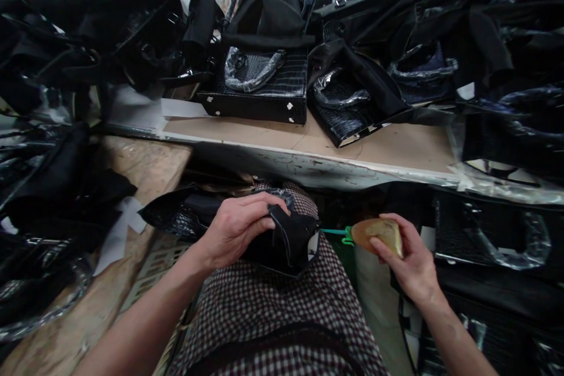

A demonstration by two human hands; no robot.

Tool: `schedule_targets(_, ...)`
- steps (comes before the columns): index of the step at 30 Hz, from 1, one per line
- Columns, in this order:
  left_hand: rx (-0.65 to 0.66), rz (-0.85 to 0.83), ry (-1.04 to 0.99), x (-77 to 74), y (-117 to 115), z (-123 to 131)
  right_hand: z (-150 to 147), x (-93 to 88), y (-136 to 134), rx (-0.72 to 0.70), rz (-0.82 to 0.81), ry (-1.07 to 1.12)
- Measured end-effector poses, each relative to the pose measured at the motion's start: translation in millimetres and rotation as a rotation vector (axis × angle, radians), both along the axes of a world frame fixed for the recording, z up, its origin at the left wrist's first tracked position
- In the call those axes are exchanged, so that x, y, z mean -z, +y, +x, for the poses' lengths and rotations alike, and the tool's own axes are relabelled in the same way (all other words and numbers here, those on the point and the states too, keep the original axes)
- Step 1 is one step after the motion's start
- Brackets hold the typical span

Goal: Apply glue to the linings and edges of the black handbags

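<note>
In the head view, the hands are set well apart, in front of the near edge of the bench (247, 135), and each is closed on something. By the left hand (240, 226), the upper edge of a black bag (264, 252) is pinched between thumb and fingers. The bag is carried on a lap covered by checked cloth (308, 305), below the middle of the bench's near edge. By the right hand (408, 258), a rounded brown-gold tool (376, 235) is gripped at its wide end. Its long axis is laid roughly along the bench edge, and its thin green tip (346, 233) is pointed left, at the right-hand end of the bag. The tip is brought close to that end; whether the bag is touched cannot be told. The bag's body is reached nearest by the left hand, while the tool is kept to its right. On the bench, a boxy bag (264, 103) is placed near the front edge, left of a tilted bag (343, 120). More bags (489, 235) are stacked below the bench's right front corner.
</note>
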State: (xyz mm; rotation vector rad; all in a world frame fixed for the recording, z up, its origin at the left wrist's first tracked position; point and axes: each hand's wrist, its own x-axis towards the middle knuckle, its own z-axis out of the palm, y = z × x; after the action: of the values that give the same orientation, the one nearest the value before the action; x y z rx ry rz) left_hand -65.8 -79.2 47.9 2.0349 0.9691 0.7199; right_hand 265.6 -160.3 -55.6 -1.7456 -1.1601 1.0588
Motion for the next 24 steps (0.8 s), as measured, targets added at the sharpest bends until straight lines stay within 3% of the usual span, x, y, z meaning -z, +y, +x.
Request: schedule_targets(24,-0.008,-0.068,-0.031,2.1,0.5,-5.8,3.5,1.5,-5.2,-0.049,-0.086,0.212)
